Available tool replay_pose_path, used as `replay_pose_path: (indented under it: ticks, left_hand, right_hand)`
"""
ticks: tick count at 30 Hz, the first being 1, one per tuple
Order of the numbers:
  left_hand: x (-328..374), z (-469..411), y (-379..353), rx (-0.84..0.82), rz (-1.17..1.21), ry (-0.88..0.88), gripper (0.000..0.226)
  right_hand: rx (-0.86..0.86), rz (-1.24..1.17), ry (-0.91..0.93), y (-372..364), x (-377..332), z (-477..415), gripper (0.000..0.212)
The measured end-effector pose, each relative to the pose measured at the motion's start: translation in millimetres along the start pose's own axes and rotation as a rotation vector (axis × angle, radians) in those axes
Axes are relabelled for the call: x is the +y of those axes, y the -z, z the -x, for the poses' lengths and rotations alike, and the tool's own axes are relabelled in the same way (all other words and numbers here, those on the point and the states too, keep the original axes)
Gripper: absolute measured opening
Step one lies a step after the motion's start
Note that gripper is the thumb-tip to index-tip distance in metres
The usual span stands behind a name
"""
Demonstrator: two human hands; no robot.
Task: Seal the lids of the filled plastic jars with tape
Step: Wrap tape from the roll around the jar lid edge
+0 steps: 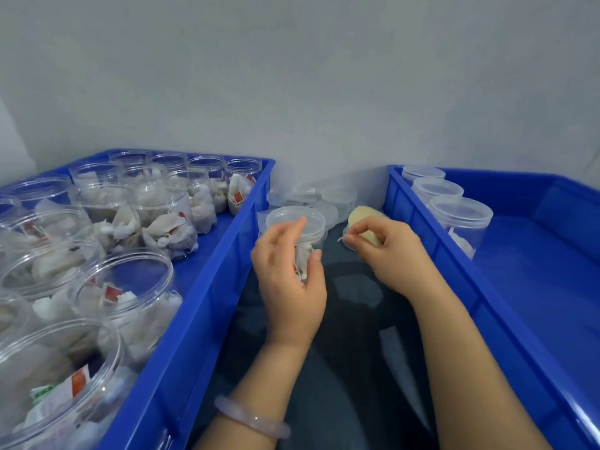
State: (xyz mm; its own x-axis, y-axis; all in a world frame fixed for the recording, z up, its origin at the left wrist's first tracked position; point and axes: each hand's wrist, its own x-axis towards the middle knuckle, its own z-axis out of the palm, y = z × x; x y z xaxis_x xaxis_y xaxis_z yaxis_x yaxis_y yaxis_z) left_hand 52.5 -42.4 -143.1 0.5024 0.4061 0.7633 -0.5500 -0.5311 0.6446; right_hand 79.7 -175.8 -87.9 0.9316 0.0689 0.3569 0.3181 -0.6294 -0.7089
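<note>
Grey wall [292, 76] rises behind a dark worktop [357, 368] that runs between two blue crates. The left grip [292, 280] is curled round a lidded jar [295, 219] standing on the worktop near the far end. Its fingers lie across the near left side and its thumb on the right, so it is closed only as far as the jar's width. The right grip [386, 251] is closed tight just beside it, with finger and thumb pinched together at the edge of a yellowish tape roll [365, 216]. A small pale tab pokes out at the pinch; whether that is the loose end of the tape is hard to make out. Most of the roll is hidden behind the fingers, and the left palm covers the jar's lower half.

The left crate [207, 287] holds open jars [120, 287] of white sachets, the nearest cut off by the frame. The right crate [454, 264] holds lidded jars [461, 212] in a row along its left wall. Loose lids [337, 196] lie blurred at the back. A pale bracelet [251, 420] circles the left wrist.
</note>
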Motion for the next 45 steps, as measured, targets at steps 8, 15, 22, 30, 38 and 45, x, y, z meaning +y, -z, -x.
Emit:
replay_pose_path:
  ticks: [8, 15, 22, 30, 38, 45]
  left_hand:
    - [-37.0, -22.5, -15.8, -0.218, 0.036, 0.193, 0.044]
    - [-48.4, -16.6, -16.1, -0.191, 0.105, 0.141, 0.066]
    - [-48.1, -15.9, -15.3, -0.218, 0.214, 0.19, 0.074]
    - [-49.2, -17.1, -17.8, -0.169, 0.133, 0.168, 0.09]
    - [-49.1, -25.1, -16.0, -0.117, 0.166, 0.218, 0.063]
    - [-50.9, -28.1, -11.9, -0.158, 0.24, 0.254, 0.054]
  right_hand:
    - [-0.282, 0.142, 0.029, -3.9, 0.6, -21.7, 0.012]
    - [-0.235, 0.128, 0.043, -10.5, 0.9, -23.7, 0.011]
    - [-0.22, 0.139, 0.034, -12.7, -2.4, -25.5, 0.01]
    - [-0.156, 0.155, -0.001, -20.2, -3.9, -26.7, 0.017]
    - [-0.127, 0.165, -0.027, -24.0, -2.0, -25.8, 0.013]
    - [-0.156, 0.101, -0.035, -18.4, -1.7, -23.6, 0.02]
